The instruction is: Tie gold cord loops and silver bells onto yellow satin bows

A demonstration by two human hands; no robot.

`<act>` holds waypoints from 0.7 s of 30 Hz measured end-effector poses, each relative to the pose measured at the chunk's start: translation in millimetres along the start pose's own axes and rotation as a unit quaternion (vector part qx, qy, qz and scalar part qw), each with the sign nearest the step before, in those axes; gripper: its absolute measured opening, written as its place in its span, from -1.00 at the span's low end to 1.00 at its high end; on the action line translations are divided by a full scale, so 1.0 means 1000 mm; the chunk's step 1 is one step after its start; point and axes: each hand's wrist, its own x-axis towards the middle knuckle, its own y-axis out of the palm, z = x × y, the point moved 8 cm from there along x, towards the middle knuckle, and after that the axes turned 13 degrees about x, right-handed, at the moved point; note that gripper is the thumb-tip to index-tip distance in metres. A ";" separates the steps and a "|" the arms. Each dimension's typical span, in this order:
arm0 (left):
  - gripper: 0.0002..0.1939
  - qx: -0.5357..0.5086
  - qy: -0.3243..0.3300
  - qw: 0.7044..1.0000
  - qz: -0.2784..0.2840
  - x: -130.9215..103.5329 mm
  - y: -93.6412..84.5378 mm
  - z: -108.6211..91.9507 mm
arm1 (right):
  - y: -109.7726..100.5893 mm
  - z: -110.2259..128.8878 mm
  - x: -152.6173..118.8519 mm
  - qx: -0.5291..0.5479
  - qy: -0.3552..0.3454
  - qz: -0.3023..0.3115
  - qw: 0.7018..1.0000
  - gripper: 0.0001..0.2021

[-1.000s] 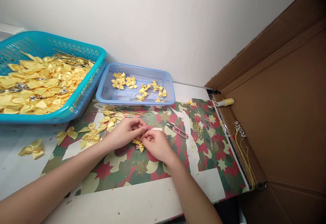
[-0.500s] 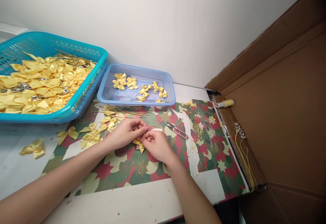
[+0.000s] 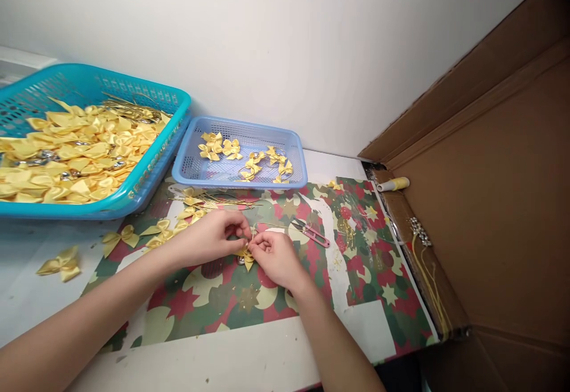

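Note:
Both hands meet over a yellow ribbon bow (image 3: 248, 262) that has a silvery bell at its side. My right hand (image 3: 276, 256) pinches a thin gold cord (image 3: 253, 230) just above the bow, thumb against forefinger. Curled in from the left, my left hand (image 3: 220, 236) has its thumb tip touching the right fingertips; what it grips, if anything, is hidden. Part of the bow lies behind the fingers. Pink-handled thread snips (image 3: 314, 234) lie to the right of the hands.
A turquoise basket (image 3: 178, 107) heaped with yellow bows stands at left. Beside it, a smaller blue basket (image 3: 240, 183) holds several bows. Loose bows (image 3: 120, 239) and gold cords (image 3: 222, 201) lie on the patterned sheet. A cardboard wall (image 3: 499, 202) bounds the right, near a yellow-white tube (image 3: 394, 184).
My left thumb has parted from its forefinger and moved lower, closer to the bow. The right hand keeps its pinch. The whole view has shifted slightly.

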 end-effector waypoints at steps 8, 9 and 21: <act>-0.77 0.167 -0.020 0.986 0.014 -0.004 0.001 -0.007 | -0.002 -0.004 0.001 0.025 -0.017 -0.025 0.999 -0.89; -0.76 0.169 -0.023 0.985 0.011 -0.004 0.001 -0.007 | -0.002 -0.004 0.001 0.027 -0.018 -0.027 0.999 -0.89; -0.79 0.288 -0.008 0.957 -0.018 -0.010 0.004 -0.018 | -0.003 0.004 -0.003 -0.007 -0.035 -0.050 0.998 -0.88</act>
